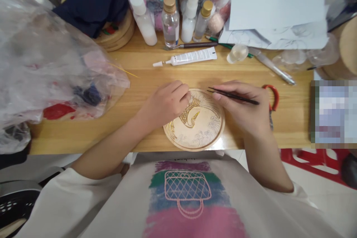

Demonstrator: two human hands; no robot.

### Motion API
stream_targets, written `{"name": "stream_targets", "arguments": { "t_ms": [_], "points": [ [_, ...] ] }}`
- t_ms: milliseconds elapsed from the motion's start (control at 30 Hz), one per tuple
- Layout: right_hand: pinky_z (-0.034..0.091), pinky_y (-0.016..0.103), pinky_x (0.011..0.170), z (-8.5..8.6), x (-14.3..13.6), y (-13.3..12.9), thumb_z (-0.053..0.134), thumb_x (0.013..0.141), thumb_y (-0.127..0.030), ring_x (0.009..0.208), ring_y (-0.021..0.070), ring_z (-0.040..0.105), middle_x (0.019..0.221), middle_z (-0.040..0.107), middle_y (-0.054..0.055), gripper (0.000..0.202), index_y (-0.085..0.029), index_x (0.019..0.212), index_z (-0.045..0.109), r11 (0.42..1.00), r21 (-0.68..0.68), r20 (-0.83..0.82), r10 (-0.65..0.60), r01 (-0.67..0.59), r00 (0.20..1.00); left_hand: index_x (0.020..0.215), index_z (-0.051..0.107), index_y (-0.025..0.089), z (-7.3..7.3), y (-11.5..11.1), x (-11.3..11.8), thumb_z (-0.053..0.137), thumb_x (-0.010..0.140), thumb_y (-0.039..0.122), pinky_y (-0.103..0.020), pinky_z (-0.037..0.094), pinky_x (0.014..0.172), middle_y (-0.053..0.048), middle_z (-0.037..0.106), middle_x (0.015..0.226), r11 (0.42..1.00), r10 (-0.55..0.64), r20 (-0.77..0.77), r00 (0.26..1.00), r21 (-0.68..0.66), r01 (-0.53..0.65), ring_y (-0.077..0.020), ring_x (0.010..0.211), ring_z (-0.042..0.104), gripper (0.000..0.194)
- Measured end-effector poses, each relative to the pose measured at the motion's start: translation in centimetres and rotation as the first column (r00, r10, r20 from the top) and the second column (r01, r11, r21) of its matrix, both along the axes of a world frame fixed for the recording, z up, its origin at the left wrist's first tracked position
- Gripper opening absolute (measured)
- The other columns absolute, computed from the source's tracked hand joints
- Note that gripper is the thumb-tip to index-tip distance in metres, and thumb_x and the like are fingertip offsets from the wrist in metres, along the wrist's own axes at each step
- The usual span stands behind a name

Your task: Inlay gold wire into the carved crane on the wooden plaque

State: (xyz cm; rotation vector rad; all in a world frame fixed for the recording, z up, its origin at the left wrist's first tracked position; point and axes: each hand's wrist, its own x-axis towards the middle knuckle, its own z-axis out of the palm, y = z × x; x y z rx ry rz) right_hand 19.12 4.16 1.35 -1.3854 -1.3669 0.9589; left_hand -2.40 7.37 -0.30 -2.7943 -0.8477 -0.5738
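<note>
A round wooden disc (205, 121) lies at the table's front edge, printed with fine lines and partly covered by a gold crane outline (192, 119). My left hand (171, 102) rests over the disc's upper left rim. Its fingers are curled closed, and whatever they may pinch is hidden. At the disc's right side, my right hand (248, 108) is closed on black tweezers (237, 97). The tweezers' tips point left over the disc's upper edge and stand slightly apart, with nothing visible between them. Behind my right hand, red-handled scissors (275, 98) are partly hidden.
A white glue tube (193, 57) lies beyond the disc, its cap (157, 64) beside it. Several small bottles (170, 22) stand behind. Plastic bags (58, 67) crowd the left. Paper sheets (276, 11), a pen (275, 67) and a clear small container (237, 53) lie toward the right.
</note>
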Motion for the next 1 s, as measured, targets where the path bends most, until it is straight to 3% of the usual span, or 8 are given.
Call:
{"name": "stream_targets", "arguments": {
  "t_ms": [133, 367, 1000],
  "points": [
    [0.059, 0.031, 0.068, 0.6, -0.7, -0.5, 0.078, 0.075, -0.014, 0.077, 0.0162, 0.071, 0.081, 0.076, 0.000, 0.014, -0.026, 0.082, 0.078, 1.000, -0.014, 0.095, 0.020, -0.019, 0.995, 0.080, 0.060, 0.014, -0.1, 0.0, 0.0, 0.043, 0.100, 0.010, -0.028, 0.045, 0.064, -0.002, 0.060, 0.076, 1.000, 0.004, 0.003, 1.000, -0.026, -0.004, -0.0159, 0.075, 0.055, 0.026],
    [0.052, 0.030, 0.065, -0.1, -1.8, -1.0, 0.075, 0.077, -0.014, 0.077, 0.0159, 0.068, 0.081, 0.076, 0.002, 0.012, -0.023, 0.084, 0.078, 0.999, -0.011, 0.176, 0.051, -0.050, 0.983, 0.079, 0.060, 0.013, 0.0, 0.0, 0.0, 0.047, 0.097, 0.008, -0.028, 0.046, 0.064, -0.003, 0.060, 0.075, 1.000, -0.011, -0.003, 1.000, 0.025, 0.011, -0.0168, 0.074, 0.055, 0.023],
    [0.052, 0.031, 0.064, -0.5, -2.0, -0.9, 0.073, 0.080, -0.018, 0.077, 0.0165, 0.067, 0.082, 0.076, 0.003, 0.007, -0.023, 0.082, 0.077, 0.998, -0.029, 0.205, 0.068, -0.064, 0.976, 0.075, 0.059, 0.014, 0.3, 0.0, 0.0, 0.047, 0.097, 0.010, -0.029, 0.044, 0.065, -0.003, 0.059, 0.076, 1.000, -0.002, -0.025, 1.000, -0.002, 0.002, -0.0174, 0.076, 0.054, 0.026]
  ]
}}
